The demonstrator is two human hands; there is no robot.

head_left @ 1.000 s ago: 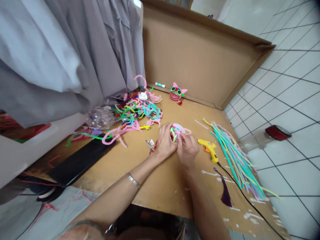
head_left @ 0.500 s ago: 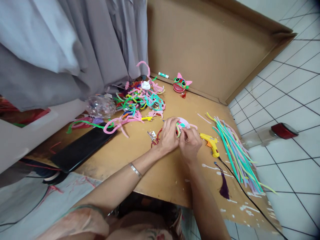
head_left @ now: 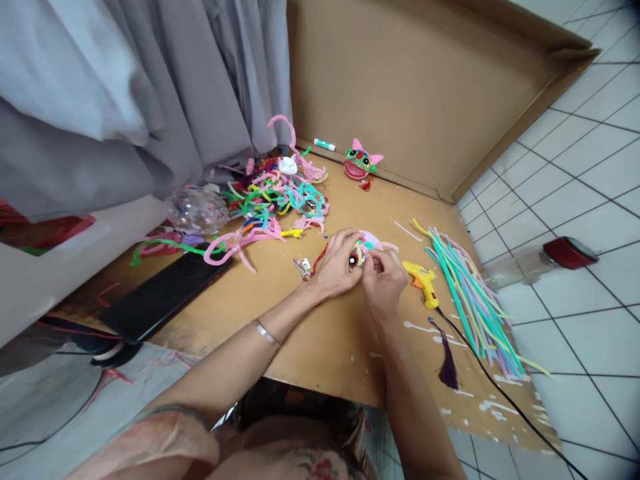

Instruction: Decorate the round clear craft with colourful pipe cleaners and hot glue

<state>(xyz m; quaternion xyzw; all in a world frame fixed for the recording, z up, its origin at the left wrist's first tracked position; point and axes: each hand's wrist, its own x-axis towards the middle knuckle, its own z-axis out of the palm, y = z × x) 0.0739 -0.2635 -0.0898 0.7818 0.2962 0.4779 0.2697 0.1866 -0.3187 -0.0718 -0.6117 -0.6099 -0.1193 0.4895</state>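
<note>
My left hand (head_left: 336, 268) wraps round a small pipe-cleaner animal head (head_left: 370, 237) in pink, teal and yellow, just above the table. Between the two hands, a round black-and-white eye with a red and yellow surround shows on it. The fingers of my right hand (head_left: 385, 280) are pinched together at the head's edge beside the eye; the exact spot they grip is hidden. A pink strand sticks out behind the right fingers. Red cord and a small pale tag (head_left: 303, 267) lie by my left wrist. The yellow glue gun (head_left: 423, 283) rests just right of my right hand.
A finished-looking pink-eared head (head_left: 358, 164) and a glue stick (head_left: 325, 145) sit by the cardboard wall (head_left: 380, 87). Tangled pipe cleaners (head_left: 270, 200) lie left, straight ones (head_left: 470, 300) right. Also there: a purple tassel (head_left: 448, 365), a black case (head_left: 165, 297) and the glue gun's cord.
The head has turned or been uncovered slightly, so its eye now shows between my hands. My right hand has shifted a little to the right. The whole view has moved slightly.
</note>
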